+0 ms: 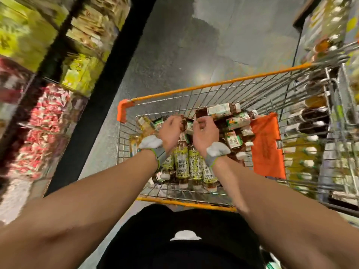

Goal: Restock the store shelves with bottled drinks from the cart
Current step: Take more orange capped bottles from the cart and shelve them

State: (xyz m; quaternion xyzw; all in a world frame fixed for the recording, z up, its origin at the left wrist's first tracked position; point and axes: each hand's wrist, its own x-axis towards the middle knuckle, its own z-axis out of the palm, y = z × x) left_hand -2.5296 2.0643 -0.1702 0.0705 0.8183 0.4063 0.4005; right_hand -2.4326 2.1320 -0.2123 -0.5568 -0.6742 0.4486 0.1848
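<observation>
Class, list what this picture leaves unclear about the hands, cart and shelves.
- Head view: whether left hand and right hand hold any of the bottles; their backs hide the grip.
- Head view: shelf goods, smeared by motion blur.
- Head view: right side of the cart, blurred.

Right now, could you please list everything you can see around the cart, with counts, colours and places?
Cart: one, silver wire with an orange rim, in the aisle ahead.
Bottled drinks: a dozen or more, amber and dark brown with green-white labels, piled in the cart.
Fabric piece: one, orange, at the cart's right side.
Left shelf stock: blurred packs, green, yellow and red.
Right shelf stock: blurred bottles, dark and yellow, with white caps.
Floor: grey, between the shelves.
Wristbands: two, grey and white, one on each wrist.
Left hand: fingers curled among the bottles, grip hidden.
Right hand: likewise.
</observation>
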